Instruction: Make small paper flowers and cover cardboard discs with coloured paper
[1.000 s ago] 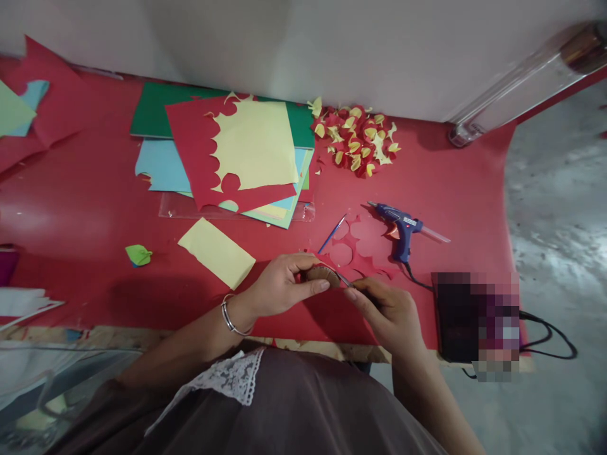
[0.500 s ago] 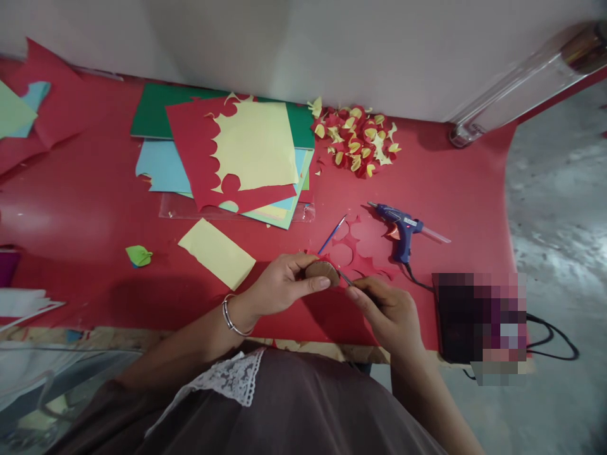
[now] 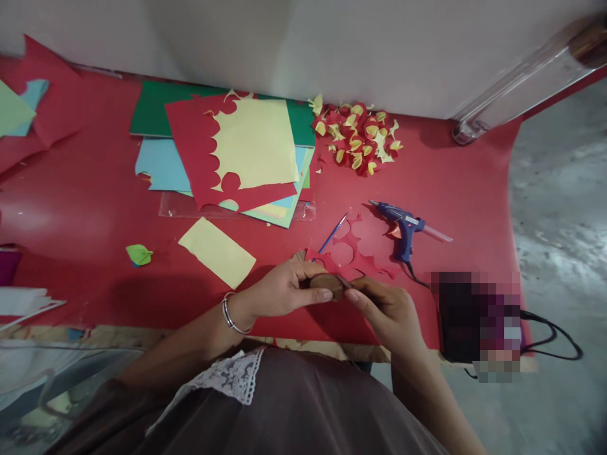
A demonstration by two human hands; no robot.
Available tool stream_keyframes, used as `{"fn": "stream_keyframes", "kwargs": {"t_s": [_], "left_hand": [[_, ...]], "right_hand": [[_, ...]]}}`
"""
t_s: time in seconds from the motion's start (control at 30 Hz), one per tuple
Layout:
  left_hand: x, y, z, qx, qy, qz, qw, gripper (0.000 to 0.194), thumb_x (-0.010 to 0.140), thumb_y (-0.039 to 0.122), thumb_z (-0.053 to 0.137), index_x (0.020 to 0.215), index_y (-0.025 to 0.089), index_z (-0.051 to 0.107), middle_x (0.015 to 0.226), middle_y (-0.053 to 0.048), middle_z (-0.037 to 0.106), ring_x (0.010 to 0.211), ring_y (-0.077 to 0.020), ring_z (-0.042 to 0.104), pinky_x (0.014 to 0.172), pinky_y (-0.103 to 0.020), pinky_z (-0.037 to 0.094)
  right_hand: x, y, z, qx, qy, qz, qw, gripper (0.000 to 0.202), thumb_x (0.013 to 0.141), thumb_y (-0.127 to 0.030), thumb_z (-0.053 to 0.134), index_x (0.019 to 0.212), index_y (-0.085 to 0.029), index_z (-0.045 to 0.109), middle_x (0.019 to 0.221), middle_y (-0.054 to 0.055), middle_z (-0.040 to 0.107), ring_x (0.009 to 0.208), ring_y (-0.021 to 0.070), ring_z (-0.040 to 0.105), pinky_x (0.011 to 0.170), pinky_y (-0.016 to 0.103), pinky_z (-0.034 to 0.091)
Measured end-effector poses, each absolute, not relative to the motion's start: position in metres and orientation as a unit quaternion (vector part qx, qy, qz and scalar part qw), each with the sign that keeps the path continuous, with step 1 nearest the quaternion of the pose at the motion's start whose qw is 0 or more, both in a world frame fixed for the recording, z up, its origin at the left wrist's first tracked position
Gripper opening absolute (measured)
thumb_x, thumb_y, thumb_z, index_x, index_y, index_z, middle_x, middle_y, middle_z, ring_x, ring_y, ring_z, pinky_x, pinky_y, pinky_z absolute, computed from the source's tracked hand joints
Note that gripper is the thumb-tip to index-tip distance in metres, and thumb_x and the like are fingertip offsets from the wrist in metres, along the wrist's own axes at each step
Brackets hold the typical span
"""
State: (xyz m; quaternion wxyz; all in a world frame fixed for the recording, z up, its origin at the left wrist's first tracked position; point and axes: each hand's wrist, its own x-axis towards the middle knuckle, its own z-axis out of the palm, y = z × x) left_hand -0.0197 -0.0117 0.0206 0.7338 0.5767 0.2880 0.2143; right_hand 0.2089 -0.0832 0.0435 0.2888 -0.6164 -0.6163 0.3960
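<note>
My left hand [image 3: 289,287] is closed around a round brown cardboard disc [image 3: 323,285], thumb across its near face. At the disc's right edge, my right hand [image 3: 386,309] grips a thin dark metal blade [image 3: 345,282], apparently of small scissors; its handles are hidden under the fingers. The blade tip meets the disc's rim. Just beyond the hands lie cut red paper scraps [image 3: 363,256] with round holes and a thin blue brush [image 3: 332,232]. A scrap of brown cardboard [image 3: 300,255] shows behind my left fingers.
A blue glue gun [image 3: 402,226] lies to the right, its cord trailing to a dark, partly pixelated object [image 3: 458,319]. Red and yellow paper pieces [image 3: 358,139] are heaped at the back, beside stacked coloured sheets [image 3: 256,145]. A yellow sheet [image 3: 218,251] and a green folded piece [image 3: 139,254] lie left.
The cardboard disc has tilted and shifted slightly right and down in my left hand. The blade sits closer along its right edge. A brown scrap now shows behind the left fingers.
</note>
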Motion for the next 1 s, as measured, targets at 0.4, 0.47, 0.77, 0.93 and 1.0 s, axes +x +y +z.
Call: {"fn": "stream_keyframes", "kwargs": {"t_s": [0.4, 0.47, 0.77, 0.93, 1.0], "left_hand": [[-0.0256, -0.0051, 0.0173, 0.605, 0.256, 0.184, 0.731, 0.031, 0.098, 0.046, 0.073, 0.095, 0.015, 0.074, 0.086, -0.003, 0.068, 0.080, -0.0154, 0.059, 0.084, -0.029, 0.046], [-0.0268, -0.0040, 0.0171, 0.616, 0.254, 0.185, 0.723, 0.029, 0.098, 0.044, 0.073, 0.092, 0.015, 0.074, 0.084, -0.002, 0.068, 0.079, -0.0151, 0.059, 0.091, -0.032, 0.046], [-0.0268, -0.0015, 0.0155, 0.617, 0.227, 0.193, 0.728, 0.026, 0.098, 0.037, 0.075, 0.087, 0.015, 0.071, 0.079, 0.000, 0.062, 0.077, -0.0139, 0.056, 0.081, -0.028, 0.044], [-0.0280, -0.0021, 0.0144, 0.647, 0.224, 0.195, 0.702, 0.025, 0.100, 0.039, 0.073, 0.090, 0.016, 0.072, 0.082, 0.000, 0.066, 0.078, -0.0142, 0.058, 0.092, -0.031, 0.045], [-0.0287, -0.0020, 0.0142, 0.663, 0.228, 0.192, 0.687, 0.026, 0.100, 0.041, 0.072, 0.091, 0.016, 0.073, 0.083, -0.001, 0.067, 0.079, -0.0149, 0.058, 0.093, -0.032, 0.044]], "right_hand": [[0.2144, -0.0829, 0.0445, -0.594, -0.633, 0.418, 0.270, 0.052, 0.103, -0.064, 0.064, 0.083, -0.019, 0.081, 0.064, 0.001, 0.070, 0.054, 0.0122, 0.058, 0.053, 0.023, 0.044], [0.2152, -0.0826, 0.0452, -0.590, -0.638, 0.420, 0.263, 0.053, 0.103, -0.065, 0.063, 0.082, -0.019, 0.081, 0.064, 0.001, 0.069, 0.053, 0.0120, 0.057, 0.052, 0.023, 0.043], [0.2153, -0.0824, 0.0474, -0.582, -0.642, 0.426, 0.261, 0.056, 0.103, -0.066, 0.063, 0.079, -0.018, 0.078, 0.061, 0.000, 0.065, 0.052, 0.0109, 0.053, 0.051, 0.023, 0.040], [0.2149, -0.0829, 0.0476, -0.583, -0.634, 0.439, 0.256, 0.056, 0.103, -0.067, 0.062, 0.080, -0.019, 0.079, 0.064, 0.001, 0.066, 0.054, 0.0118, 0.055, 0.054, 0.023, 0.043], [0.2151, -0.0827, 0.0477, -0.581, -0.634, 0.441, 0.255, 0.056, 0.102, -0.068, 0.062, 0.080, -0.019, 0.078, 0.062, 0.000, 0.065, 0.053, 0.0116, 0.053, 0.053, 0.023, 0.042]]}}
